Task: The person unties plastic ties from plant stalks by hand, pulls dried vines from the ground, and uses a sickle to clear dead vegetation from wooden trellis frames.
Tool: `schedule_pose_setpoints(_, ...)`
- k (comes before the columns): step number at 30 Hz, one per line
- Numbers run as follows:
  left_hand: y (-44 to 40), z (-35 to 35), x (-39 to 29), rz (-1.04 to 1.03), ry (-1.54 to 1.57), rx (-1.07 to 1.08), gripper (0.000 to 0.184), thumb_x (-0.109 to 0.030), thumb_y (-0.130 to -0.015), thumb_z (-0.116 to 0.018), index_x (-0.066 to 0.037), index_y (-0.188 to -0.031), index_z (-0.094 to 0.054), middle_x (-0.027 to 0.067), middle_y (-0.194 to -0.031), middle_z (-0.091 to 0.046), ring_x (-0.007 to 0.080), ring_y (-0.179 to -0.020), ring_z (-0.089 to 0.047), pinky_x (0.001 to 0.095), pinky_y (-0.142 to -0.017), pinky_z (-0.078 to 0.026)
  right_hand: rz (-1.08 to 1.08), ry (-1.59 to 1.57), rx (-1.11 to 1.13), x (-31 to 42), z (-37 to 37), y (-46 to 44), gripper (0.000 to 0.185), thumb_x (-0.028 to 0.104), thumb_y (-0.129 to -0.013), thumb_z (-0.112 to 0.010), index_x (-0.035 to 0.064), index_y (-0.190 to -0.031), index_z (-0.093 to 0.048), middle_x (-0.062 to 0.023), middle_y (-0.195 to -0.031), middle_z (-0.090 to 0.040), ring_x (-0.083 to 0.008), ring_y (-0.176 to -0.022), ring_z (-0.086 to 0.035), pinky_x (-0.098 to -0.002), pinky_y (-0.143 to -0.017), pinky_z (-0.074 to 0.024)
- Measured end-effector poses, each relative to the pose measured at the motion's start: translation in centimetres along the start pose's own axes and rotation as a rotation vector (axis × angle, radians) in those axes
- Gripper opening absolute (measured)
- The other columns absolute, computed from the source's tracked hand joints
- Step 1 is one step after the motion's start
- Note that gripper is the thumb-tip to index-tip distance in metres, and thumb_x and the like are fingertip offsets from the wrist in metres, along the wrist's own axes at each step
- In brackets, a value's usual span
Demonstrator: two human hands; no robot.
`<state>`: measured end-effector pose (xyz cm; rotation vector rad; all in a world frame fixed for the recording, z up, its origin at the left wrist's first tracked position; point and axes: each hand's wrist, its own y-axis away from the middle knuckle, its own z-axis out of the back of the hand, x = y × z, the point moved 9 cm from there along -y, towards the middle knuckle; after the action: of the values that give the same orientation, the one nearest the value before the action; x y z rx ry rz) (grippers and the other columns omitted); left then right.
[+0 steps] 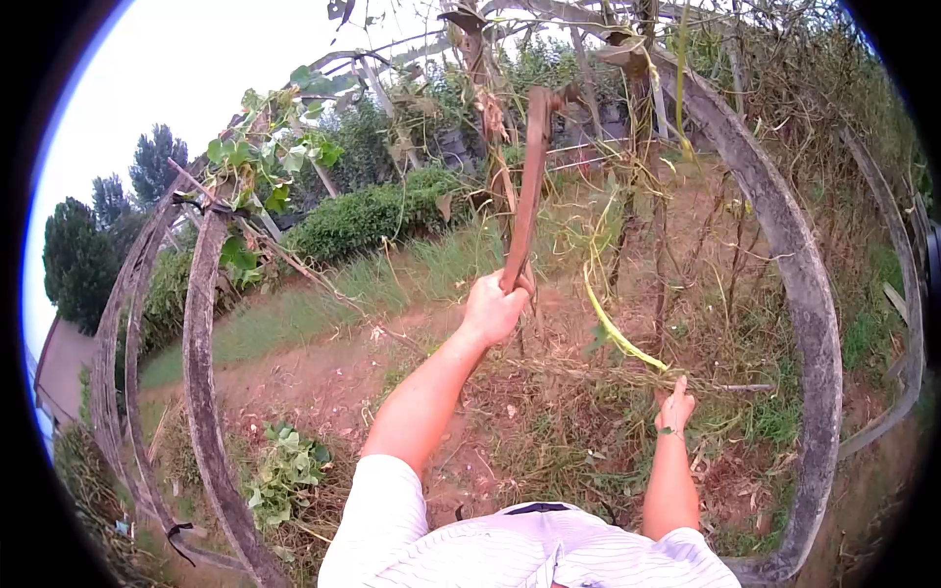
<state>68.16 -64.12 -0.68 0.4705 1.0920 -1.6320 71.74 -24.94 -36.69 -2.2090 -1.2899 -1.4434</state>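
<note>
My left hand (pixel 497 310) is closed around the lower end of a long brown wooden-handled tool (pixel 530 186), raised upright in front of me. A short dark piece sticks out to the right at the tool's top; its exact kind is unclear. Lower and to the right, my right hand (pixel 674 406) is closed at the end of a thick yellow-green vine stem (pixel 616 333) that curves up to the left. Dry, thin vines (pixel 569 368) cross just beside that hand. More dried vines hang from upright posts (pixel 659 245) ahead of me.
Curved grey arches (pixel 821 363) frame both sides, with another arch (pixel 199 343) at left. Leafy vine (pixel 294 157) climbs the left arch top. Cut leaves (pixel 286 475) lie on the ground below. A green hedge (pixel 387 214) and grass stand behind. Tangled dry stems fill the right.
</note>
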Motion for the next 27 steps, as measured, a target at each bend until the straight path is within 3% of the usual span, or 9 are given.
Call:
schedule_pose_setpoints(4, -0.6, 4.9, -4.7, -0.048, 0.45, 0.054, 0.012, -0.006, -0.082, -0.056, -0.001, -0.082, -0.066, -0.0029, -0.064, -0.057, 0.0061, -0.055, -0.05, 0.026, -0.051, -0.04, 0.015, -0.059, -0.025, -1.4, 4.1, 0.8, 0.033, 0.032, -0.103, -0.053, 0.0007, -0.109, -0.06, -0.0105, -0.106, -0.064, -0.0226, -0.094, -0.065, -0.0442, -0.076, -0.0592)
schedule_pose_setpoints(6, 0.1, 6.5, -3.1, -0.067, 0.348, 0.052, 0.011, -0.007, -0.082, -0.057, 0.001, -0.083, -0.065, -0.0005, -0.062, -0.056, 0.0071, -0.056, -0.05, 0.0264, -0.052, -0.041, 0.014, -0.094, -0.044, -1.6, 4.8, 1.1, 0.034, 0.035, -0.102, -0.055, 0.0017, -0.107, -0.06, -0.01, -0.111, -0.062, -0.0214, -0.095, -0.063, -0.0425, -0.076, -0.0588)
schedule_pose_setpoints(8, 2.7, 5.1, 6.2, 0.126, -0.128, 0.12, 0.018, -0.014, -0.082, -0.059, 0.002, -0.087, -0.066, 0.0099, -0.068, -0.064, 0.0197, -0.061, -0.062, 0.0348, -0.059, -0.049, 0.023, -0.082, -0.098, -0.8, 6.3, 1.8, 0.034, 0.036, -0.102, -0.055, 0.0021, -0.106, -0.06, -0.0087, -0.108, -0.063, -0.0203, -0.091, -0.062, -0.0398, -0.073, -0.0582)
schedule_pose_setpoints(10, 11.6, 4.5, 22.1, 0.444, -0.624, 0.36, 0.033, -0.024, -0.082, -0.056, -0.002, -0.102, -0.071, 0.0266, -0.096, -0.069, 0.0424, -0.096, -0.067, 0.0482, -0.087, -0.053, 0.096, 0.026, -0.197, 1.5, 9.5, 2.2, 0.036, 0.037, -0.102, -0.055, 0.0018, -0.096, -0.061, -0.0078, -0.093, -0.065, -0.02, -0.081, -0.062, -0.0375, -0.067, -0.0565)
schedule_pose_setpoints(12, 25.1, 5.5, 33.8, 0.682, -0.685, 0.456, 0.04, -0.027, -0.079, -0.058, 0.0, -0.106, -0.071, 0.0292, -0.1, -0.068, 0.0401, -0.102, -0.067, 0.0466, -0.092, -0.052, 0.087, 0.221, -0.351, 1.7, 15.8, 2.1, 0.039, 0.04, -0.101, -0.054, 0.0026, -0.093, -0.062, -0.0095, -0.089, -0.068, -0.019, -0.076, -0.063, -0.0342, -0.063, -0.0535)
schedule_pose_setpoints(14, 34.3, 6.9, 36.5, 0.85, -0.596, 0.436, 0.037, -0.026, -0.078, -0.06, -0.001, -0.101, -0.072, 0.0252, -0.093, -0.071, 0.0361, -0.093, -0.07, 0.0445, -0.088, -0.053, 0.045, 0.595, -0.474, -0.6, 22.5, 1.1, 0.037, 0.037, -0.101, -0.053, 0.0025, -0.093, -0.062, -0.0092, -0.082, -0.069, -0.0174, -0.076, -0.065, -0.033, -0.063, -0.0508)
schedule_pose_setpoints(20, 31.2, 6.7, 32.3, 0.769, 0.02, 0.211, 0.019, -0.015, -0.076, -0.061, -0.001, -0.085, -0.07, 0.0039, -0.067, -0.064, 0.0134, -0.063, -0.062, 0.0309, -0.06, -0.05, 0.229, 0.913, -0.243, -1.7, 17.5, 5.2, 0.041, 0.034, -0.103, -0.05, 0.0019, -0.084, -0.067, -0.0074, -0.079, -0.071, -0.0197, -0.072, -0.062, -0.0358, -0.074, -0.0476)
schedule_pose_setpoints(25, 11.7, 7.5, 9.2, 0.107, 0.392, 0.151, 0.011, -0.004, -0.079, -0.06, -0.001, -0.085, -0.068, -0.003, -0.068, -0.06, 0.0068, -0.062, -0.055, 0.0261, -0.056, -0.044, 0.252, 0.622, -0.242, -2.6, 13.1, 10.3, 0.043, 0.036, -0.102, -0.052, -0.0017, -0.085, -0.067, -0.0145, -0.079, -0.07, -0.027, -0.074, -0.065, -0.0411, -0.071, -0.0489)
schedule_pose_setpoints(27, 7.5, 6.9, -1.0, -0.115, 0.423, 0.187, 0.011, -0.004, -0.08, -0.06, 0.0, -0.086, -0.068, -0.0008, -0.065, -0.059, 0.0071, -0.06, -0.053, 0.0265, -0.056, -0.044, 0.195, 0.774, -0.348, -3.1, 14.5, 10.9, 0.046, 0.038, -0.101, -0.054, -0.0033, -0.086, -0.066, -0.0164, -0.079, -0.07, -0.0285, -0.074, -0.065, -0.0426, -0.071, -0.0488)
